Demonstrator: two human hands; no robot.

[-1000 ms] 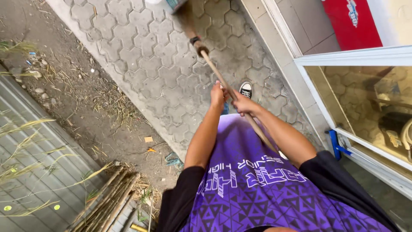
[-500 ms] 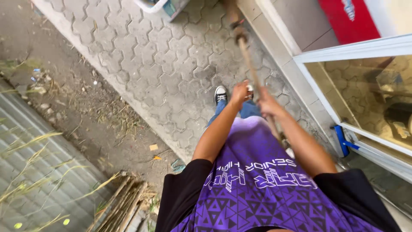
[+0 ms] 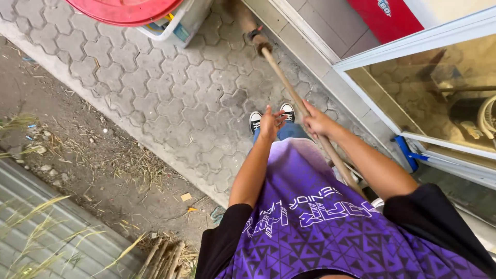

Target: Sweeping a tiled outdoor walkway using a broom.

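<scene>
A long wooden broom handle [image 3: 289,85] runs from the top middle down past my body. My right hand [image 3: 316,122] is closed around it partway along. My left hand [image 3: 270,123] is off the handle, fingers spread, just to the left of it above my shoes [image 3: 268,117]. The broom head [image 3: 247,21] rests on the hexagonal paving [image 3: 170,98] near the step at the top. I wear a purple patterned shirt with black sleeves.
A red round lid [image 3: 124,9] lies over a white bin [image 3: 178,26] at the top. A glass door with a white frame [image 3: 408,46] stands on the right, a blue tool [image 3: 408,153] at its base. Dirt, dry grass and sticks [image 3: 160,256] lie left.
My left hand has let go of the handle and opened. The broom head has swung toward the step, and the view has shifted so the red lid and bin now show.
</scene>
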